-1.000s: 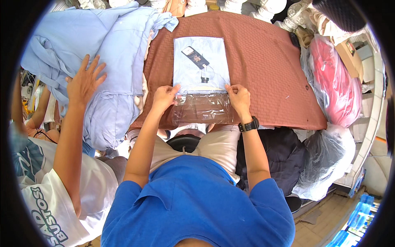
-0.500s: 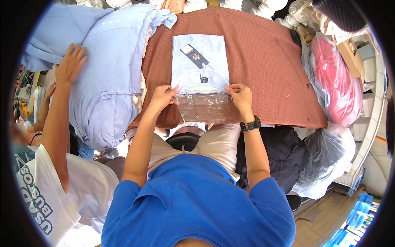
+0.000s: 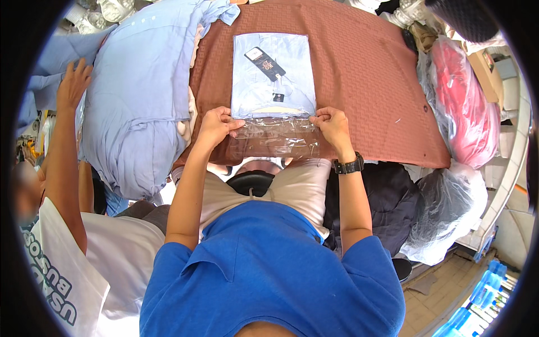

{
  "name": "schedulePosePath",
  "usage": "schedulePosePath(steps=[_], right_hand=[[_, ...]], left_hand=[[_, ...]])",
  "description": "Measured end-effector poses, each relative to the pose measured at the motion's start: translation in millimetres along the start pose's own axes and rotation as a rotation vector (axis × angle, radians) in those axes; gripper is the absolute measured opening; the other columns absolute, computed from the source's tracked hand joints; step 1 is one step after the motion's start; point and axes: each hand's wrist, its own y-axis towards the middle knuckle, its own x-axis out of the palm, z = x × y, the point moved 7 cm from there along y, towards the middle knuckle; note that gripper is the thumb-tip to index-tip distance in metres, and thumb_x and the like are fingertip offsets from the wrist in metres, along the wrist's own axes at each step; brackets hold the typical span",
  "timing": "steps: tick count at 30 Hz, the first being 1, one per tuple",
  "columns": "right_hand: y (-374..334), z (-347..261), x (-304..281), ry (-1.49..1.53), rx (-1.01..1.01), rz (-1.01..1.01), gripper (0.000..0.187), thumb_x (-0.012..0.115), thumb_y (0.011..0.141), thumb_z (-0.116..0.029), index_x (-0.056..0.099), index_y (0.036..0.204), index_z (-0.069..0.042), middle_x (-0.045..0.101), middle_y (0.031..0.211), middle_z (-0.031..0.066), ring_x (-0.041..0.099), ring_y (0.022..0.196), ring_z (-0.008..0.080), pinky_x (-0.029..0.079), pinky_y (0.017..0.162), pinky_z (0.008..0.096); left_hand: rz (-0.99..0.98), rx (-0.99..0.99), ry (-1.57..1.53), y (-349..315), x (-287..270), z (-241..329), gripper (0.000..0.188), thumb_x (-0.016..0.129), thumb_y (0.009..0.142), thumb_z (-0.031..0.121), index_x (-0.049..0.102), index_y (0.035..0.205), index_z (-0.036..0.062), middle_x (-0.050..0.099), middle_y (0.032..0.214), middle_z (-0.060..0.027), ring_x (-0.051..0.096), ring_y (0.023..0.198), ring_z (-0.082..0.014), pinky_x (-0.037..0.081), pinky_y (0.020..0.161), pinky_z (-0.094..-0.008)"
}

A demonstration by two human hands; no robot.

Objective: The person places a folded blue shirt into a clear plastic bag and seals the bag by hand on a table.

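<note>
A folded light-blue shirt point(image 3: 261, 95) lies inside a clear plastic bag point(image 3: 275, 141) on the brown cloth. On the shirt rests a dark hang tag point(image 3: 266, 64) with a pale upper end, strung near a small black label by the collar. The bag's loose flap stretches from the collar toward me. My left hand point(image 3: 220, 128) pinches the bag's left edge between thumb and fingers. At the opposite edge my right hand point(image 3: 332, 123), with a black watch on its wrist, pinches the bag too.
Brown textured cloth point(image 3: 370, 84) covers the table. A tall heap of light-blue garments point(image 3: 135, 101) fills its left side, where a co-worker's hand point(image 3: 73, 84) reaches. Plastic-wrapped red cloth point(image 3: 463, 106), a cardboard box point(image 3: 484, 73) and a black bundle point(image 3: 370, 210) sit at right.
The bagged shirt now sits slightly farther from me, its flap pulled more evenly between my hands. At left, the co-worker's hand has moved left along the blue garments.
</note>
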Motion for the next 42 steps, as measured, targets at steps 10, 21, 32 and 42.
schedulePosePath(steps=[10,21,32,42], right_hand=[[-0.5,-8.8,5.9,0.034,-0.012,-0.018,0.028,0.083,0.076,-0.009,0.073,0.099,0.003,0.074,0.078,0.0101,0.070,0.070,0.0159,0.056,0.066,0.0318],[2.8,11.7,8.8,-0.005,-0.106,0.002,0.024,0.083,0.075,-0.003,0.071,0.094,0.001,0.070,0.072,0.0078,0.065,0.065,0.0134,0.053,0.062,0.0301],[6.1,4.3,14.9,0.001,-0.112,-0.023,0.028,0.085,0.074,-0.007,0.072,0.097,0.001,0.072,0.078,0.0096,0.067,0.071,0.0171,0.054,0.068,0.0316],[-5.2,-1.3,2.2,0.022,-0.014,-0.024,0.023,0.084,0.081,-0.016,0.073,0.091,0.002,0.066,0.068,0.0023,0.059,0.062,0.0094,0.051,0.061,0.0283]], left_hand=[[0.037,0.049,-0.084,-5.7,-1.7,-5.6,0.030,0.084,0.080,-0.001,0.064,0.103,-0.0063,0.073,0.080,-0.0139,0.065,0.060,-0.0148,0.052,0.053,-0.0268],[0.030,0.035,-0.100,-7.9,-2.5,-10.5,0.042,0.086,0.077,-0.002,0.061,0.110,-0.0101,0.072,0.087,-0.0172,0.067,0.058,-0.0183,0.053,0.052,-0.0291],[-0.009,0.056,-0.168,0.1,-10.7,-23.2,0.037,0.085,0.080,0.003,0.064,0.107,-0.0084,0.073,0.085,-0.0160,0.069,0.065,-0.0185,0.055,0.057,-0.0286],[-0.041,0.079,-0.133,-5.4,-1.5,-5.2,0.036,0.085,0.081,0.006,0.065,0.107,-0.0084,0.074,0.085,-0.0132,0.067,0.064,-0.0137,0.054,0.057,-0.0257]])
